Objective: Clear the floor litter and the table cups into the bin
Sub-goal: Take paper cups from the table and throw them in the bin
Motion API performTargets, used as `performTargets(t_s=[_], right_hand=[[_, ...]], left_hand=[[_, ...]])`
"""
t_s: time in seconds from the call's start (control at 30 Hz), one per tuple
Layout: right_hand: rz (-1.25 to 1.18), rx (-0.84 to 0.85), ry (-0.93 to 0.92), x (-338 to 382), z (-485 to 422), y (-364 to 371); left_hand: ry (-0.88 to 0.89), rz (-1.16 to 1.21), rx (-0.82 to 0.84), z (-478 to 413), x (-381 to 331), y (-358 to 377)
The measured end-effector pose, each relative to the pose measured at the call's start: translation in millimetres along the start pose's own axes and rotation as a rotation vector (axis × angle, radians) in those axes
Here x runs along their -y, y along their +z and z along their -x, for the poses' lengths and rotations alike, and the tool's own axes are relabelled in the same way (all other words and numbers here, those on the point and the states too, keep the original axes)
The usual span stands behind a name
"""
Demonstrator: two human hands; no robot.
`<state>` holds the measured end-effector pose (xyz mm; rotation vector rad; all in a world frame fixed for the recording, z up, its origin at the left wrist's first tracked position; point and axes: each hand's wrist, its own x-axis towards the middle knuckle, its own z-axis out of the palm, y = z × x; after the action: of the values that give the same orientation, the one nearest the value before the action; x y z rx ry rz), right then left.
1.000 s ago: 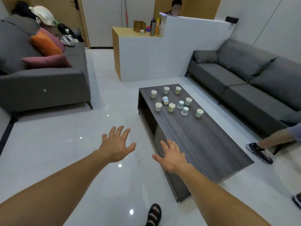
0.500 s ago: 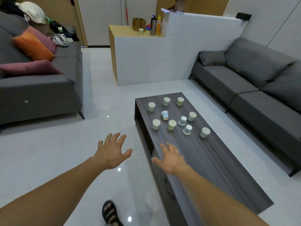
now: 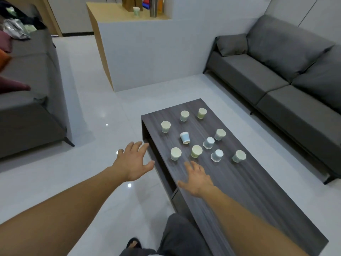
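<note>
Pastel paper cups [image 3: 175,153] we are judging light, crushable, best pinched at the sidewall; left hand [image 3: 133,161] and right hand [image 3: 198,179] are hovering spread, empty.

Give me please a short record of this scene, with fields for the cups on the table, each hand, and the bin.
cups: ten paper cups, loosely grouped on the far half of the coffee table
odd ones: two pale blue cups appear to stand upside down
left hand: open, holds nothing, beside the table's left edge
right hand: open, holds nothing, above the table top, just short of the nearest cups
cups picked up: none yet
bin: not in view
</note>
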<state>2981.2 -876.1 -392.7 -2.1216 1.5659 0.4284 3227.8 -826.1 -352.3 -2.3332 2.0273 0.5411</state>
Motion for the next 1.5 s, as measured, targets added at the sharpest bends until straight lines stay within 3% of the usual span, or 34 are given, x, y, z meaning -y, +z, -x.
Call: performTargets(t_s=[0.4,0.8,0.87,0.97,1.07,1.2,1.27,1.33,1.37,1.43,1.5], right_hand=[[0.021,0.106,-0.064,-8,-219,-8],[0.11,0.295,-0.111,-40,-372,83],[-0.002,0.267,-0.075,-45,-379,84],[-0.376,0.167,0.062,-46,-385,71],[-0.719,0.205,0.028,-39,-384,47],[-0.905,0.243,0.005,-53,-383,27],[-0.818,0.106,0.025,-75,-382,23],[-0.442,-0.115,0.066,-107,-383,28],[-0.269,-0.137,0.112,-122,-383,31],[-0.101,0.016,0.206,-144,-381,40],[-0.081,0.181,0.253,-157,-379,53]], left_hand=[[-0.062,0.048,0.192,-186,28,39],[-0.067,0.224,0.429,-304,40,156],[-0.054,0.261,0.435,-314,38,165],[-0.026,0.334,0.443,-331,26,170],[0.036,0.38,0.417,-351,4,166],[0.079,0.426,0.379,-375,-18,162],[0.05,0.437,0.361,-381,-22,162],[0.015,0.417,0.352,-383,-24,162],[0.003,0.403,0.357,-382,-25,163],[-0.011,0.382,0.377,-379,-26,165],[-0.019,0.375,0.377,-374,-26,168]])
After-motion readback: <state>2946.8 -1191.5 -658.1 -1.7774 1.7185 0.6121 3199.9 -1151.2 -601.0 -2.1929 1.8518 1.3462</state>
